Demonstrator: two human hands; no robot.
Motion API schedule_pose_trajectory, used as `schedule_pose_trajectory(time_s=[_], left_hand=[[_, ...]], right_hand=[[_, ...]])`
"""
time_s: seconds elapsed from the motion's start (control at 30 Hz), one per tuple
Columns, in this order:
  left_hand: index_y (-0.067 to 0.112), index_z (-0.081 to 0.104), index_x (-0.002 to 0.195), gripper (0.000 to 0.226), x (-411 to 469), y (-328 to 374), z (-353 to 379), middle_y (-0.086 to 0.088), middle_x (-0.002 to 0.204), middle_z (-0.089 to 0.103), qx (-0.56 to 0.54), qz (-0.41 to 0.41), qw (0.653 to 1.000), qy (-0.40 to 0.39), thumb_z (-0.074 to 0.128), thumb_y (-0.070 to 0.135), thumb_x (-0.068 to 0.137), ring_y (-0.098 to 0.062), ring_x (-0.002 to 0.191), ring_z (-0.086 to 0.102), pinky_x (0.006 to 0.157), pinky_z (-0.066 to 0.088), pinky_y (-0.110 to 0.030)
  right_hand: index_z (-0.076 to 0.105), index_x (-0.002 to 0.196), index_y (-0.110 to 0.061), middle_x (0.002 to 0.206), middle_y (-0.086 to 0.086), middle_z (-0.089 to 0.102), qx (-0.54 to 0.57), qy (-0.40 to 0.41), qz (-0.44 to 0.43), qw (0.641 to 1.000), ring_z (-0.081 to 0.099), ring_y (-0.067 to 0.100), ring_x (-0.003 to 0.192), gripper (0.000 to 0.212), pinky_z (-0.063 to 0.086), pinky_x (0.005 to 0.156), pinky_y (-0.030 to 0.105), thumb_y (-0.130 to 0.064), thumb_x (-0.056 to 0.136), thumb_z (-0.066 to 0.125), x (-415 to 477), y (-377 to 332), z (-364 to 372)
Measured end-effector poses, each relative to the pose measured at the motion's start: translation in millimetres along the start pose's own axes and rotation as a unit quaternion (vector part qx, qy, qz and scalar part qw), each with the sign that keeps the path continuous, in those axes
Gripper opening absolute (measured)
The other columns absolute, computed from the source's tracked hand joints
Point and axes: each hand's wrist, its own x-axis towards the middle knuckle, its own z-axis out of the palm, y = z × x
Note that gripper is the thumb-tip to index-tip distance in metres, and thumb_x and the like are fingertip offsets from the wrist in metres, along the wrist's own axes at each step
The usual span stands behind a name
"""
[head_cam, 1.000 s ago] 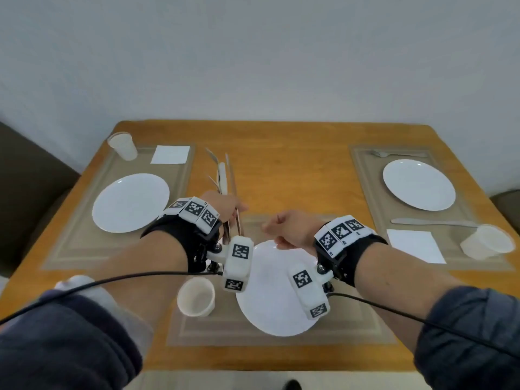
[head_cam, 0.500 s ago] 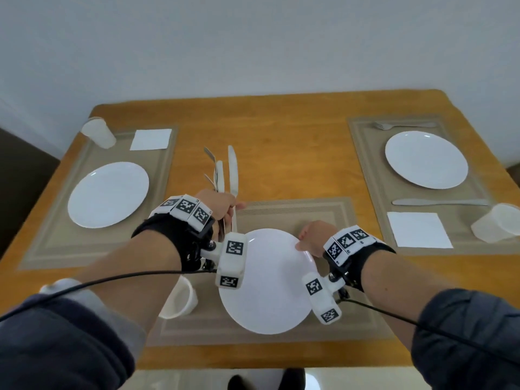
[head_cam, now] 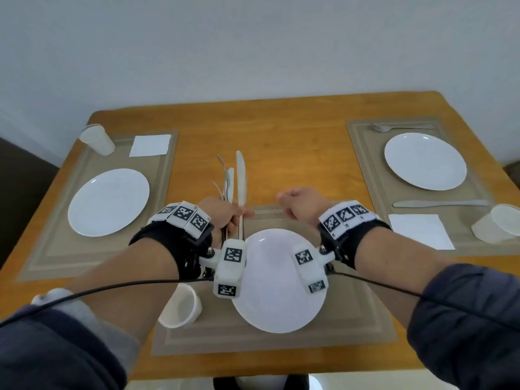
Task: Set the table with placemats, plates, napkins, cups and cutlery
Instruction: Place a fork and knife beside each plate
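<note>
Cutlery [head_cam: 237, 178] bunch sticks up from your left hand [head_cam: 225, 218], fingers closed round the handles, above the near placemat's [head_cam: 281, 339] far edge. Your right hand [head_cam: 302, 205] hovers just beside, loosely curled, empty, over the near plate [head_cam: 278, 299].

A plate [head_cam: 278, 288] lies on the near placemat [head_cam: 351, 327], a cup [head_cam: 180, 306] just left of it.

Left hand [head_cam: 225, 213]: fist closed round a bundle of cutlery [head_cam: 237, 181], forearm extended forward.
Right hand [head_cam: 302, 205]: loosely curled, empty, raised alongside.
</note>
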Motion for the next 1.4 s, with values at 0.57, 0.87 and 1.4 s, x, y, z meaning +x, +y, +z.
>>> schedule_pose_trajectory(time_s=[0.57,0.87,1.4], left_hand=[[0.010,0.054,0.071,0.022,-30.4,85.8,81.3,-0.005,0.097,0.058,-0.015,0.098,0.995,-0.034,0.050,0.005,0.093,-0.008,0.045,0.037,0.049,0.028,-0.017],[0.015,0.061,0.075,0.018,-40.6,97.1,145.6,0.004,0.103,0.058,0.081,0.087,0.989,-0.084,0.052,0.012,0.091,-0.005,0.038,0.038,0.067,0.015,-0.018],[0.021,0.061,0.091,0.003,-93.7,90.7,221.7,0.008,0.073,0.052,0.065,0.077,0.990,-0.097,0.061,0.024,0.092,-0.004,0.041,0.039,0.045,0.029,-0.012]], right_hand=[[0.046,0.138,-0.027,0.079,0.013,0.062,0.068,0.018,-0.030,0.997,0.057,0.024,0.067,0.049,0.054,0.075,0.041,-0.008,0.095,0.059,-60.0,9.0,-98.8],[0.018,0.153,-0.030,0.080,0.012,0.053,0.008,-0.048,0.034,0.998,0.042,0.017,0.059,0.075,0.040,0.062,0.024,0.009,0.096,0.046,-100.6,50.0,-139.3],[0.047,0.139,-0.023,0.114,-0.002,0.060,-0.199,0.016,-0.019,0.980,0.061,0.017,0.100,0.060,0.052,0.086,0.030,-0.018,0.084,0.071,-104.7,89.0,-189.8]])
